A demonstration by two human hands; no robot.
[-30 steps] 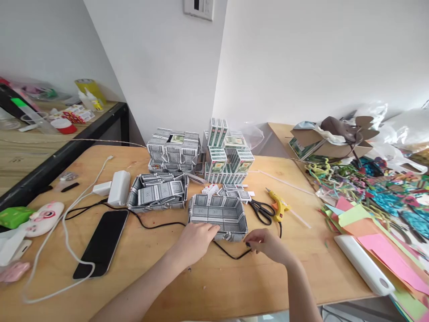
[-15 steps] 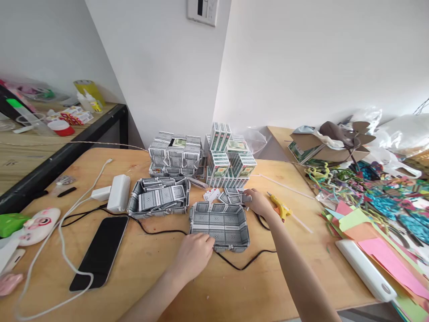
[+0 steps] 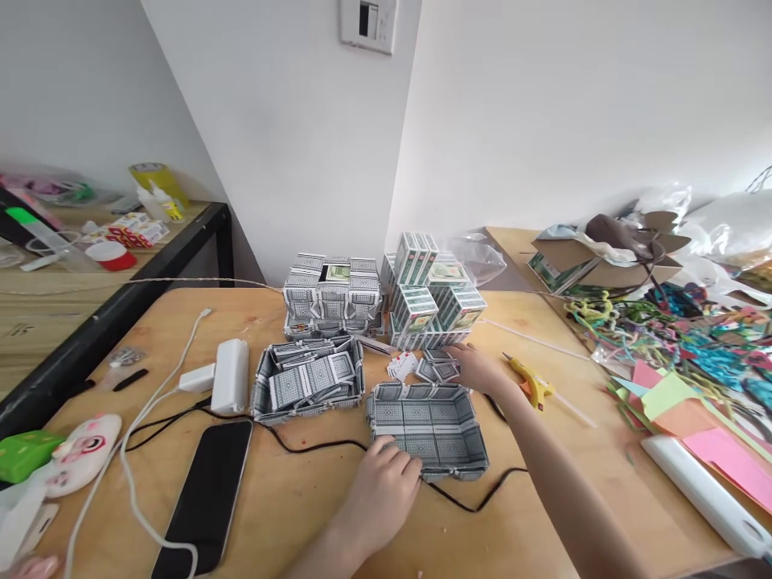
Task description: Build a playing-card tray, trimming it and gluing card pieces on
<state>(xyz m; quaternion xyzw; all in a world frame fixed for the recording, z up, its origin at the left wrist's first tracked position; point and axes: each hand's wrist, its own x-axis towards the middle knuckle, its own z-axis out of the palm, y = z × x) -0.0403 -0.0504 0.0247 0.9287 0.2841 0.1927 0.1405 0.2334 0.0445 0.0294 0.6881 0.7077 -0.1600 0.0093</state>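
Observation:
An open box made of grey patterned playing cards (image 3: 422,414) stands before me, its inside bare. My left hand (image 3: 389,474) has its fingers curled over the near left edge of that box. Behind the box, my right hand (image 3: 476,368) is closed at the right end of a small pile of loose playing cards (image 3: 437,366). Its fingertips are partly hidden among the cards. Left of the pile, a few cards (image 3: 401,366) lie face up. A second card box (image 3: 262,394), to the left, holds folded card strips (image 3: 314,379).
Behind stand a lidded card box (image 3: 331,293) and stacked card packs (image 3: 416,310). A yellow glue gun (image 3: 531,382) lies right, its black cord (image 3: 326,445) crossing the table. A phone (image 3: 208,490) and white charger (image 3: 230,376) are left; coloured paper (image 3: 705,410) lies far right.
The whole scene has shifted right and down in view as my head moved. My left hand stays on the box edge and my right hand stays at the loose cards.

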